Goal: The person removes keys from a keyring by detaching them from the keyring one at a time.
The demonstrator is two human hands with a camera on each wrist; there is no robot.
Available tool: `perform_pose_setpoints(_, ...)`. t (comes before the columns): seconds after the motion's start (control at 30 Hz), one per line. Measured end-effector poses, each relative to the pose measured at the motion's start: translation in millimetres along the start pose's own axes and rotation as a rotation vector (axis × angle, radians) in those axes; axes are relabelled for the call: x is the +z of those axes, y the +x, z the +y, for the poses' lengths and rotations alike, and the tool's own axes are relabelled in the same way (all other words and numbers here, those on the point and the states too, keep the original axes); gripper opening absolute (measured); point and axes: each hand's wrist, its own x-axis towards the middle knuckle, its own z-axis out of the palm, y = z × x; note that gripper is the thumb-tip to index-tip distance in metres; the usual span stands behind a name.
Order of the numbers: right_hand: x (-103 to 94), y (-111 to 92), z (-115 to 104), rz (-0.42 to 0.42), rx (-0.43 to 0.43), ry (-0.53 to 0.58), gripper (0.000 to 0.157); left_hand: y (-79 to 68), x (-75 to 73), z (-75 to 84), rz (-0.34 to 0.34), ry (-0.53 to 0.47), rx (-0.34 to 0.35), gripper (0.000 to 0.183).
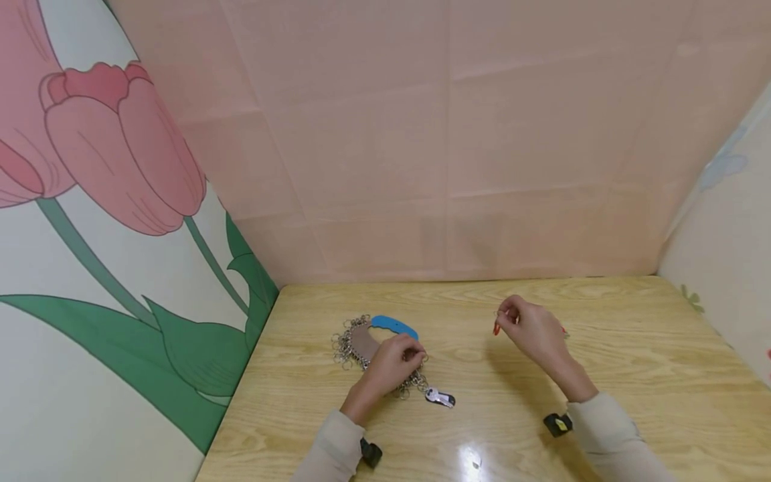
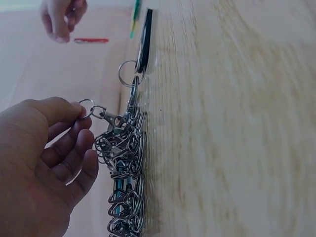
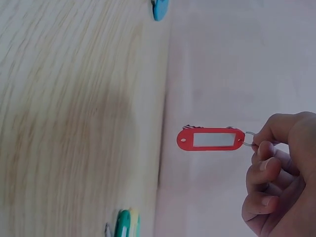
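Note:
A curved key holder with a brown plate [image 1: 363, 341] and a blue handle [image 1: 394, 324] lies on the table, its edge lined with metal clasps [image 2: 129, 148] and rings. Over its near end, my left hand [image 1: 393, 367] pinches a small metal split ring [image 2: 88, 100] linked to one clasp. A black key tag with a silver key [image 1: 440, 398] hangs off the holder beside that hand and rests on the wood. Raised above the table to the right, my right hand [image 1: 533, 331] pinches the ring of a red key tag [image 3: 185, 141]; a key [image 3: 191, 127] shows partly behind the tag.
Green [image 3: 123, 224] and yellow [image 3: 134, 226] key tags lie on the table near the right hand. Pink sheeting [image 1: 446, 147] rises at the table's back edge, with a tulip-printed panel [image 1: 120, 154] on the left.

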Motion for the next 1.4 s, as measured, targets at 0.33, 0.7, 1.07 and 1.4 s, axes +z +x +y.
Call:
perform_pose_setpoints(0.33, -1.3, -2, 20, -0.049, 0.059, 0.008, 0.008, -0.7, -1.1, -0.2, 0.0, -0.002, -0.011, 0.013)
perform_pose_setpoints(0.7, -1.7, -5, 34, -0.081, 0.101, 0.011, 0.01, -0.4, -1.3, 1.8, -0.007, 0.018, -0.01, 0.013)
perform_pose_setpoints(1.07, -4.0, -7, 44, -0.15, 0.173, 0.017, 0.014, -0.1, 0.6, -0.9, -0.002, 0.011, -0.004, 0.013)
perform_pose_setpoints(1.4, -7.7, -12, 56, -0.149, 0.207, 0.002, 0.02, -0.9, 0.5, -1.2, -0.004, 0.005, -0.001, 0.013)
